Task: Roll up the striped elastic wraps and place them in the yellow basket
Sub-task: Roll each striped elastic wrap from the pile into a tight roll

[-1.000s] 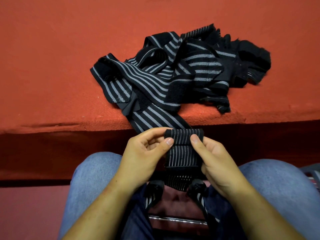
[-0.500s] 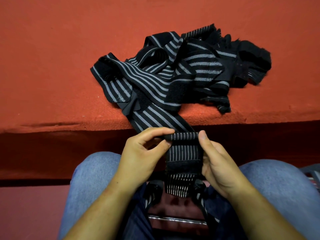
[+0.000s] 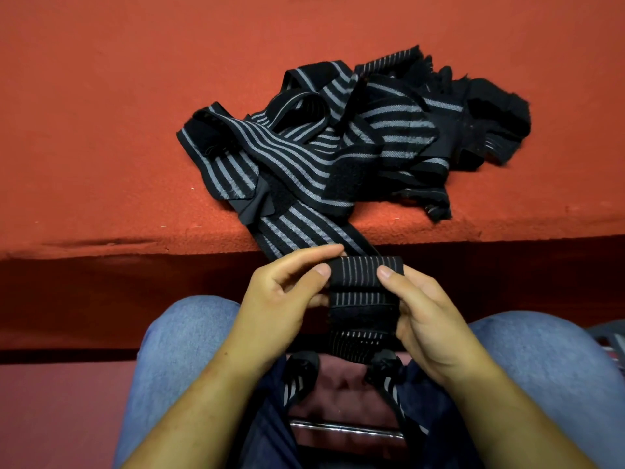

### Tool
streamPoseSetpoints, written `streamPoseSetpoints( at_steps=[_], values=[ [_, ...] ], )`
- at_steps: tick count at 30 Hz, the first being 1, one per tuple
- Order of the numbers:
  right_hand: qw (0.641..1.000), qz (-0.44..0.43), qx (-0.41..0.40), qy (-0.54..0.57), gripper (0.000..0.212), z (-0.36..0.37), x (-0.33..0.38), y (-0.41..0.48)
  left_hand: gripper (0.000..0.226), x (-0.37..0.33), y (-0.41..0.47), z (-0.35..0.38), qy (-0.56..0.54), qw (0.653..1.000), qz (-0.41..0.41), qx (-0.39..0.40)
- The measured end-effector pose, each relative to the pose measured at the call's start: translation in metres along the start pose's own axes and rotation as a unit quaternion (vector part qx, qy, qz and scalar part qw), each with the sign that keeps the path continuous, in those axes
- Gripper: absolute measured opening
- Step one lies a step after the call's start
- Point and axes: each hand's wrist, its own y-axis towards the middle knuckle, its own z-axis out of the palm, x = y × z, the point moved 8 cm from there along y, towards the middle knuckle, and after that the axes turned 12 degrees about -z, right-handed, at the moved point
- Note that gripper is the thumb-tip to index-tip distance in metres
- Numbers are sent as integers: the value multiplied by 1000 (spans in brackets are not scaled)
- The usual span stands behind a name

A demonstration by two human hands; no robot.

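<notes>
Rolling is the step now — the left hand [image 3: 280, 299] and right hand [image 3: 429, 326] pinch a small roll of striped wrap [image 3: 367, 275] in curled fingers [image 3: 314, 270], just below the tabletop [image 3: 101, 130] edge. More wraps sit in a pile [image 3: 355, 140] up there. Next, I think, turn it tight — no yellow basket shows.

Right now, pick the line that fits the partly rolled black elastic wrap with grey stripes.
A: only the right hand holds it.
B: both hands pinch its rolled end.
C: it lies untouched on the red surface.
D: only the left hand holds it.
B: the left hand and the right hand each pinch one side of the rolled end of the black grey-striped elastic wrap, just below the edge of the red carpeted ledge.
</notes>
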Motion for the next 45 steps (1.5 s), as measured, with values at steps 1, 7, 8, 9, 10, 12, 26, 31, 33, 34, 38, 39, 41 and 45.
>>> streamPoseSetpoints(
  at_steps=[1, 7, 8, 9, 10, 12, 26, 31, 33, 34, 38, 39, 41, 45],
  values=[
    [1000, -1, 4, -7, 37, 0, 0, 0, 23, 1, 0, 1, -2, 1000, -15, -2],
    [1000, -13, 12, -16, 34, 0, -1, 0, 34, 7, 2, 6, -8, 999, -43, 24],
    [1000, -15, 15, -22, 34, 0, -2, 0, 32, 9, 3, 6, -17, 999, -42, 26],
    [999, -15, 17, -30, 34, 0, -3, 0, 32, 9, 4, 5, -21, 999, -41, 27],
    [999, -14, 17, -38, 35, -1, -4, 1, 31, 10, 4, 5, -21, 999, -38, 27],
    [999, -13, 14, -50, 40, -2, -6, 1, 30, 9, 5, 4, -19, 999, -33, 27],
    [993, -60, 11, -97, 26, -2, 3, 2, 34, 10, 3, 8, 1, 999, -35, 41],
    [996, -42, 4, -80, 34, -1, 1, 2, 29, 8, 3, 5, 5, 999, -22, 27],
    [998, -22, 6, -60, 38, 0, -2, 2, 27, 7, 3, 2, 12, 1000, -11, 14],
    [999, -11, 8, -50, 40, 1, -3, 1, 26, 5, 3, 1, 13, 1000, -5, 8],
    [999, 30, 7, -27, 51, 4, -8, -1, 22, -2, 1, -1, 12, 1000, 21, -20],
    [999, 38, 6, -27, 52, 4, -8, -1, 21, -3, 1, -2, 15, 999, 26, -24],
    [998, 52, 11, -27, 54, 4, -10, -2, 23, -7, 0, -3, 33, 998, 41, -31],
    [997, 71, 12, -6, 61, 6, -12, -3, 28, -13, -3, -3, 87, 993, 74, -38]
  ],
)
